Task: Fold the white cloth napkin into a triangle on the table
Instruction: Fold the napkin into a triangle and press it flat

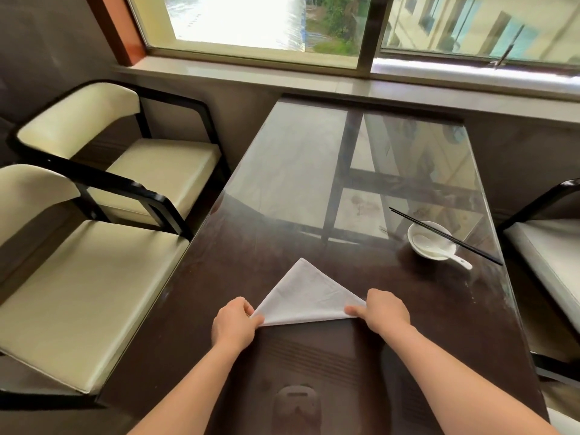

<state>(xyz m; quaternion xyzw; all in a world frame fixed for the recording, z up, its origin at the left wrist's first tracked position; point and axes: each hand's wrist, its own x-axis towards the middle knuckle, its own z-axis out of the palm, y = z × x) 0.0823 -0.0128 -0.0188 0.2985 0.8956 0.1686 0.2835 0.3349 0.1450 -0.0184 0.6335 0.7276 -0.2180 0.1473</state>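
**Napkin lies as a triangle, both hands at its near corners**

From my remote station I begin at the left. Two cream chairs with black frames stand beside the table, the nearer chair (88, 293) close to the table edge and the farther chair (163, 164) behind it, toward the window (251, 20).

Next comes the left hand (233, 321). Its fingers are curled, and together with the thumb they pinch the left corner of the white napkin (307, 298). The napkin lies flat on the dark table (282, 183), on the near part in front of the person, and it has the shape of a triangle. The long edge is toward the person and the point is directed away, toward the window. I see no part of it lifted, except maybe at the pinched corners, where I cannot tell.

The right hand (384, 310) grasps the right corner of the napkin. The thumb lies on top of the cloth along the near edge and the other fingers are bent around the corner.

More to the right, well apart from the napkin, a white bowl (411, 238) stands on the table with a white spoon (459, 261) in it, the handle hanging out over the rim. A pair of black chopsticks (445, 236) rests across the bowl. At the far right another cream chair (546, 246) is partly visible.
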